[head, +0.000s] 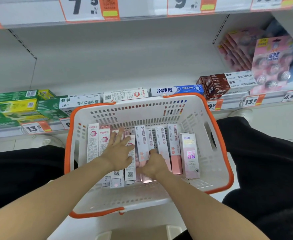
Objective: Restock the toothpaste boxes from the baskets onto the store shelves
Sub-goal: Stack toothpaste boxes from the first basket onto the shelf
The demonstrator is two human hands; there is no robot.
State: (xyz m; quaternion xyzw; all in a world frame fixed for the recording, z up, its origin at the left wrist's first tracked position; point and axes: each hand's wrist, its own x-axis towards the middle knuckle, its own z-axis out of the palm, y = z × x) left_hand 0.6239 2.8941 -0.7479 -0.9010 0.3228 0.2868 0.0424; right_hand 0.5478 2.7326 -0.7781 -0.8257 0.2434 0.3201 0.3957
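Basket: a white plastic shopping basket [199, 170] with an orange rim and handles sits low in front of the person, between their dark-clad knees, its far edge just below the shelf front.

Boxes in basket: a row of pink-and-white toothpaste boxes [174, 149] lies side by side on the basket floor, long sides running away from the person. At the right end of the row lies a pale pink box with purple lettering [190, 155].

Left hand: the left hand [119, 153] lies flat on the boxes at the left and middle of the row, its fingers [119, 135] straight and spread wide, pressing rather than gripping.

Right hand: the right hand [153, 164] is down among the middle boxes, its fingers curled over the near part of a pink box [141, 144]; whether it is a full grip I cannot tell, as the fingertips are hidden.

Shelf: the lower shelf [107, 66] carries boxed stock along its front only. From the left: green and yellow toothpaste boxes [12, 104], white boxes with green ends [80, 102], a white box with a red hexagon [125, 95], a blue-and-white box [177, 90], then brown-and-white boxes [225, 83] stacked two high.

Right of the shelf: pink hanging packs [270, 63] stand beside the brown boxes.

Price tags: orange-and-white price labels [36, 128] line the shelf edge, and larger ones [88, 7] line the shelf above.
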